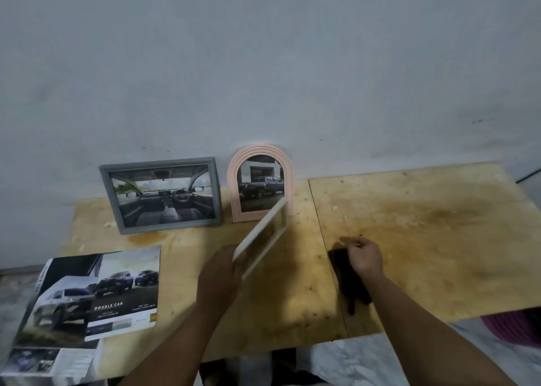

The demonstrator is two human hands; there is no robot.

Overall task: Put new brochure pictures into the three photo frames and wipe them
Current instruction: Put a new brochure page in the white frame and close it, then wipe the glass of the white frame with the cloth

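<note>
Nearest the table's (439, 239) front edge, the left hand (218, 280) grips the lower end of a white frame (260, 239), which is tilted up off the wood, while the right hand (364, 257) pinches the top of a dark cloth (348, 280) lying on the table right of that frame. Left of the white frame a car brochure (96, 298) lies open, overhanging the table's front corner. Beyond the white frame, 2 more frames lean against the wall: a grey frame (161, 195) showing a car interior, and a pink arched frame (260, 183) showing a pickup.
</note>
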